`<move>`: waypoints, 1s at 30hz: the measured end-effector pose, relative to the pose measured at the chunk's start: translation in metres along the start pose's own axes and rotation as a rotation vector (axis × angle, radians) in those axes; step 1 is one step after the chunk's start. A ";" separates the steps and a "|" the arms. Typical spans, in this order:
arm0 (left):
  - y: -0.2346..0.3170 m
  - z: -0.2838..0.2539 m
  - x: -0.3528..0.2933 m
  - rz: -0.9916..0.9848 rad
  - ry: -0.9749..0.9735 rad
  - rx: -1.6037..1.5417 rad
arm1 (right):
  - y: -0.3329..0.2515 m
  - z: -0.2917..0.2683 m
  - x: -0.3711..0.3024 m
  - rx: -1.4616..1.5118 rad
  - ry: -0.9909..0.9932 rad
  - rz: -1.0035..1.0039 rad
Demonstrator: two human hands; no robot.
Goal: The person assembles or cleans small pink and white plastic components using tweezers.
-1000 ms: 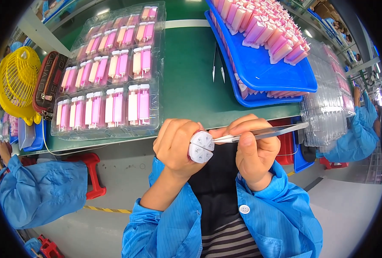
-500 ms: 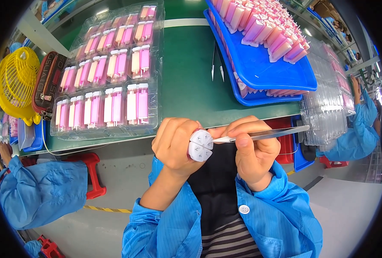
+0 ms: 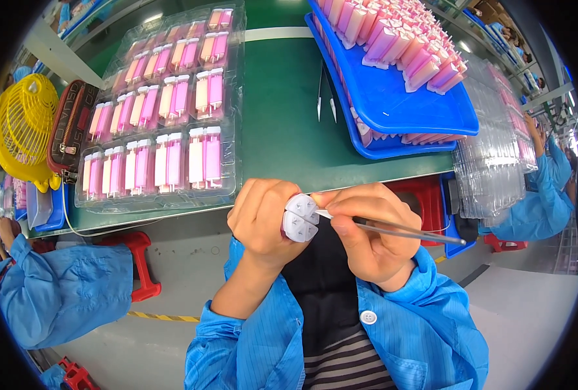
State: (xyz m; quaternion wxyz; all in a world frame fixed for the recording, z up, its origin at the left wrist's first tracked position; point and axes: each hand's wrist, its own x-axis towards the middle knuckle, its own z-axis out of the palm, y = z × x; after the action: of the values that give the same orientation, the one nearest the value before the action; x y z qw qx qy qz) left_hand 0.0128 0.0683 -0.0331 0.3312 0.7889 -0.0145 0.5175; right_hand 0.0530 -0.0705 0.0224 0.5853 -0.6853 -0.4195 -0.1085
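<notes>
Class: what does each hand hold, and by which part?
Left hand: a white-ended bundle, gripped round its sides. Right hand: a slim metal tool, pinched near its white tip.

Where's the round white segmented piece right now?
In the head view's middle, the white segmented piece is gripped in your left hand, just left of the pointed tool in your right hand.
</notes>
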 end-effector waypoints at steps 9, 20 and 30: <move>0.005 0.002 0.006 -0.057 0.005 -0.094 | 0.011 -0.005 -0.010 0.395 0.066 0.167; 0.002 0.000 0.003 -0.060 -0.018 -0.088 | 0.009 -0.011 -0.007 0.258 -0.047 0.128; 0.002 0.001 0.004 -0.058 -0.007 -0.064 | 0.008 -0.009 -0.005 0.220 -0.036 0.110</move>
State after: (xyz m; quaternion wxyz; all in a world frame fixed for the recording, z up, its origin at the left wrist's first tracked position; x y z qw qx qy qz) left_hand 0.0148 0.0672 -0.0288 0.3711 0.7798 -0.0096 0.5041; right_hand 0.0583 -0.0809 0.0161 0.6544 -0.6408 -0.4010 -0.0171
